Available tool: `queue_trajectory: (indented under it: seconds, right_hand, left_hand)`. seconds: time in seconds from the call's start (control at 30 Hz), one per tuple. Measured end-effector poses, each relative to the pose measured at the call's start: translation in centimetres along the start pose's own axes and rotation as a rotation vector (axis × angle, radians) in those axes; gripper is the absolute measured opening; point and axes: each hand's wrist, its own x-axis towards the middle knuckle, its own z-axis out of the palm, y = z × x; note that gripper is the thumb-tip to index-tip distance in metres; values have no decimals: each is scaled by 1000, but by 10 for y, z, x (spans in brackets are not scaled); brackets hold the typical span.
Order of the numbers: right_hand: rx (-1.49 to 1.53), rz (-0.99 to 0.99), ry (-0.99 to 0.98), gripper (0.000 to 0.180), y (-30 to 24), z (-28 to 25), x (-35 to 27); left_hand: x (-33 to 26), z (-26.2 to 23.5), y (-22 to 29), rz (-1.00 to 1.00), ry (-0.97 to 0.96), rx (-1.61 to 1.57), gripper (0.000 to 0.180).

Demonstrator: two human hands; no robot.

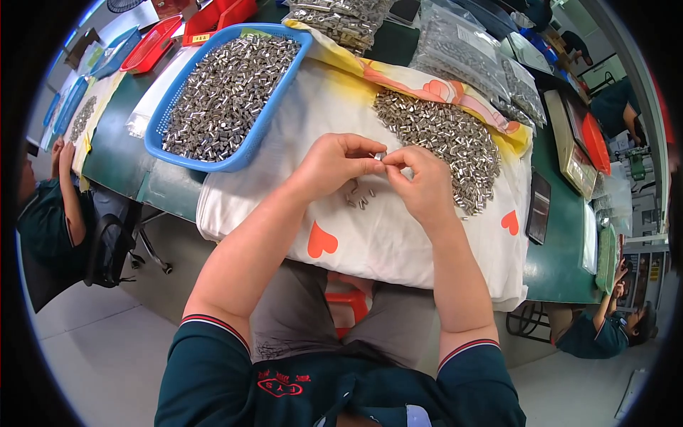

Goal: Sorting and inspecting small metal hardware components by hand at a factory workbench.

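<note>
My left hand (334, 165) pinches a small shiny metal cylinder (380, 156) between thumb and fingertips. My right hand (425, 183) meets it there, thumb and forefinger pressed together at the cylinder's side; what lies between those fingertips is hidden. Below the hands, several loose metal cylinders (361, 203) lie on a white cloth (398, 245) with orange hearts. To the right, a large pile of similar cylinders (455, 146) spreads over the cloth. At the left stands a blue plastic basket (203, 166), filled with more such cylinders (231, 92).
Behind the pile lie clear plastic bags of metal parts (462, 46). A dark phone (538, 208) rests on the green table (558, 267) at right, near a red tray (595, 144). Red bins (153, 44) stand far left. Co-workers sit at left (53, 188) and right (597, 331).
</note>
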Motion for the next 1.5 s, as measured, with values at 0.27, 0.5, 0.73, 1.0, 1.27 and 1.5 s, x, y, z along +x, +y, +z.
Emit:
queue_trajectory:
  seconds: [0.27, 0.5, 0.73, 1.0, 1.27, 1.5]
  right_hand:
    - [165, 154, -87, 13, 1, -9, 1]
    - [-68, 189, 38, 11, 24, -25, 4]
    - [-510, 68, -39, 4, 27, -7, 6]
    - [-85, 103, -6, 8, 12, -8, 5]
    - [274, 175, -67, 8, 2, -8, 2]
    - [-8, -22, 21, 11, -1, 2, 0]
  left_hand:
    - [0, -1, 1, -21, -44, -7, 27]
    - [1, -2, 2, -29, -45, 22, 28]
    - [1, -2, 0, -1, -60, -27, 28]
    - [1, -2, 3, -15, -46, -97, 27]
    - [0, -3, 4, -16, -74, -156, 26]
    - [2, -1, -2, 3, -19, -58, 26]
